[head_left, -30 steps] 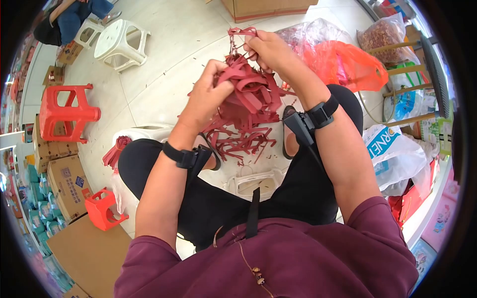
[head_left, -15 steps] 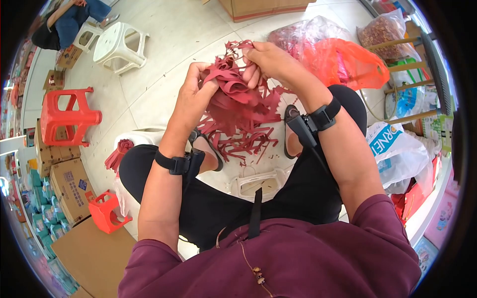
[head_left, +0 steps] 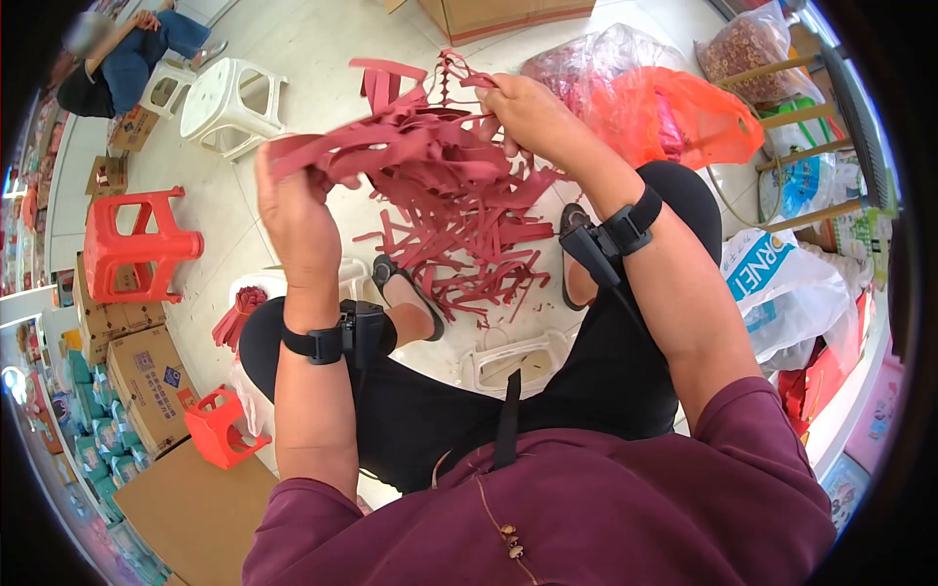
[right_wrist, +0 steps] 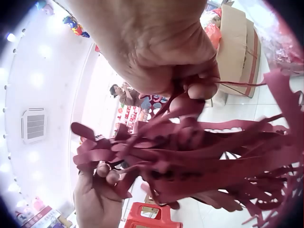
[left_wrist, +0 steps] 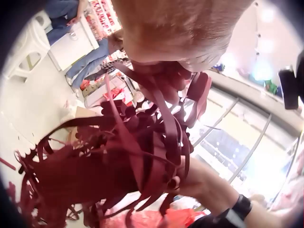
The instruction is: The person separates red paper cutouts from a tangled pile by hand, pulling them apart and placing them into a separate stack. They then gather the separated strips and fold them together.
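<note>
At the frame's upper centre, the left hand (head_left: 296, 225) and right hand (head_left: 526, 112) each have their grip clamped on maroon strips (head_left: 420, 156); they sit apart, probably to spread the tangle.

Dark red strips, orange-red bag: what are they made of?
Dark red strips: perhaps thin foam, felt or fabric, matte; they curl and droop without sheen. Orange-red bag: likely thin plastic film, glossy; it's translucent and crinkled.
</note>
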Motion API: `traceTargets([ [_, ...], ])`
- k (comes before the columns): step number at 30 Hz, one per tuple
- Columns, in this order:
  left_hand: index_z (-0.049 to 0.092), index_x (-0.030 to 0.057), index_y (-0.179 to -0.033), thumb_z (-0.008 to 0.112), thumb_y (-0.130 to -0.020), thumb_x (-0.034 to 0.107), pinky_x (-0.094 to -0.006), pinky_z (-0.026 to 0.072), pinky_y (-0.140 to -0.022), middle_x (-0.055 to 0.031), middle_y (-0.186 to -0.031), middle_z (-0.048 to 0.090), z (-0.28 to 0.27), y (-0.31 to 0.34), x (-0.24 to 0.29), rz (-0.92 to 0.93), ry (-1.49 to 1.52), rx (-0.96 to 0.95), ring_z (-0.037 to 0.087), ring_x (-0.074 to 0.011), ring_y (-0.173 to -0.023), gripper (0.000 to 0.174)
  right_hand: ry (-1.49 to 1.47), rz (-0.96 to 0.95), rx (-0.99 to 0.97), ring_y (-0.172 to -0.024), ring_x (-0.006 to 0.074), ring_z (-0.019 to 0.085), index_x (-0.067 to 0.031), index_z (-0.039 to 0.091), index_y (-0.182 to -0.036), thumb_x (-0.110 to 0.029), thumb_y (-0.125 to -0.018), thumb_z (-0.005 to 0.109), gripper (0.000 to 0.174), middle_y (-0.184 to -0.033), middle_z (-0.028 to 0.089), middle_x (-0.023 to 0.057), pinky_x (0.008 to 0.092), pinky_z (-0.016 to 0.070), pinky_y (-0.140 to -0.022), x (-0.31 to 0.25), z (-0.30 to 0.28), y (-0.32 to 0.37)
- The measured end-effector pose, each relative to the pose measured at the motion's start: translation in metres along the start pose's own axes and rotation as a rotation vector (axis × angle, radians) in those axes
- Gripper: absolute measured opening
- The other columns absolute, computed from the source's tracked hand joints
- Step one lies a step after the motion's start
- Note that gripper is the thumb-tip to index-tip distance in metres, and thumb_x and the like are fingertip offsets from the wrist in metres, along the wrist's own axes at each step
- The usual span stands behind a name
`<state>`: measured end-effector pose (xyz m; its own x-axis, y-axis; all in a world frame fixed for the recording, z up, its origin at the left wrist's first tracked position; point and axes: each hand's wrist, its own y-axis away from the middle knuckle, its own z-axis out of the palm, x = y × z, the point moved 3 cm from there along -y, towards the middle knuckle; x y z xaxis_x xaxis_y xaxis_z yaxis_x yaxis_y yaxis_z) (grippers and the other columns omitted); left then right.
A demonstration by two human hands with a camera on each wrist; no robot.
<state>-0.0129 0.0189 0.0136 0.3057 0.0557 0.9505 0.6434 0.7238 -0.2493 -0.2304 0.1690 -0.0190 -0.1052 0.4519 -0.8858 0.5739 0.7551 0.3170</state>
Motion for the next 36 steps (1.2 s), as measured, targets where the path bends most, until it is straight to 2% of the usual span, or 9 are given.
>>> traceTargets([
  [4,0.057,0.0078,-0.101,0.043,-0.108,0.028,-0.039,0.055,-0.082,-0.0066,-0.091,0.063,-0.037,-0.017,-0.008,-0.018,0.243,0.196,0.065,-0.0209,-0.088,0.025,0.27,-0.176,0.067,-0.057,0.0191,0.066,0.002,0.057,-0.103,-0.021,-0.102,0.044,0.027,-0.086,0.073,0.0125,0.033,0.0529,-0.05,0.011,-0.007,-0.015],
  [8,0.056,0.011,-0.092,0.046,-0.107,0.039,-0.0479,0.0534,-0.095,-0.0057,-0.094,0.062,-0.068,-0.026,-0.01,-0.153,0.534,0.166,0.064,-0.0227,-0.094,0.033,-0.086,-0.061,0.17,-0.061,0.0161,0.067,0.0016,0.058,-0.1,-0.022,-0.102,0.042,0.029,-0.09,0.073,0.0126,0.0313,0.0522,-0.051,0.006,-0.015,-0.012],
  [11,0.056,0.0112,-0.093,0.044,-0.108,0.037,-0.0436,0.0537,-0.091,-0.003,-0.087,0.059,-0.086,-0.025,-0.029,-0.151,0.572,0.168,0.061,-0.0211,-0.088,0.032,-0.13,-0.091,0.153,-0.074,0.0178,0.071,0.0032,0.058,-0.101,-0.022,-0.101,0.041,0.03,-0.091,0.073,0.0128,0.0307,0.0551,-0.057,0.006,-0.012,-0.012],
  [12,0.054,0.0117,-0.091,0.043,-0.109,0.037,-0.0349,0.0515,-0.079,0.0002,-0.078,0.052,-0.075,-0.024,-0.023,-0.167,0.546,0.24,0.054,-0.0162,-0.078,0.032,-0.138,-0.076,0.131,-0.078,0.0186,0.071,0.0032,0.057,-0.104,-0.022,-0.101,0.041,0.03,-0.095,0.073,0.0128,0.0305,0.0565,-0.06,0.005,-0.011,-0.012],
  [16,0.051,0.0136,-0.089,0.042,-0.109,0.037,-0.0279,0.0382,-0.062,0.0037,-0.074,0.044,-0.051,-0.023,-0.009,-0.247,0.487,0.029,0.043,-0.0099,-0.066,0.032,-0.319,-0.168,0.1,-0.07,0.017,0.069,0.0021,0.058,-0.111,-0.021,-0.101,0.042,0.03,-0.1,0.072,0.0123,0.0286,0.0531,-0.057,-0.002,-0.005,-0.004],
  [27,0.057,0.0089,-0.095,0.038,-0.11,0.031,-0.0287,0.0413,-0.058,0.0005,-0.072,0.05,-0.011,-0.023,-0.007,-0.363,0.544,-0.165,0.048,-0.0133,-0.063,0.033,-0.264,-0.206,-0.121,-0.053,0.0034,0.044,-0.0006,0.061,-0.12,-0.027,-0.1,0.058,0.033,-0.097,0.069,0.0008,0.0179,0.0385,-0.052,-0.014,0.032,0.002],
  [28,0.059,0.0082,-0.098,0.037,-0.109,0.027,-0.029,0.0418,-0.058,-0.0007,-0.074,0.053,-0.009,-0.024,-0.009,-0.356,0.597,-0.211,0.05,-0.0139,-0.064,0.031,-0.231,-0.052,-0.229,-0.066,0.0023,0.049,-0.0005,0.063,-0.122,-0.026,-0.097,0.065,0.035,-0.102,0.068,-0.0006,0.0197,0.0434,-0.061,-0.02,0.028,0.013],
  [32,0.059,0.0069,-0.1,0.038,-0.109,0.03,-0.0289,0.0426,-0.057,-0.0018,-0.075,0.055,-0.001,-0.021,-0.014,-0.412,0.603,-0.198,0.051,-0.0142,-0.064,0.033,-0.247,-0.223,-0.279,-0.092,0.0142,0.064,-0.0021,0.063,-0.126,-0.032,-0.086,0.079,0.053,-0.109,0.07,0.0089,0.0281,0.0519,-0.079,-0.023,0.039,0.023],
  [36,0.058,0.0046,-0.099,0.042,-0.109,0.033,-0.0286,0.0422,-0.054,-0.0034,-0.074,0.057,0.021,-0.012,-0.012,-0.506,0.546,-0.229,0.052,-0.0145,-0.06,0.034,-0.094,-0.41,-0.244,-0.088,0.0171,0.066,0.0012,0.064,-0.122,-0.029,-0.085,0.078,0.05,-0.102,0.073,0.0102,0.0305,0.0526,-0.083,-0.028,0.054,0.033],
])
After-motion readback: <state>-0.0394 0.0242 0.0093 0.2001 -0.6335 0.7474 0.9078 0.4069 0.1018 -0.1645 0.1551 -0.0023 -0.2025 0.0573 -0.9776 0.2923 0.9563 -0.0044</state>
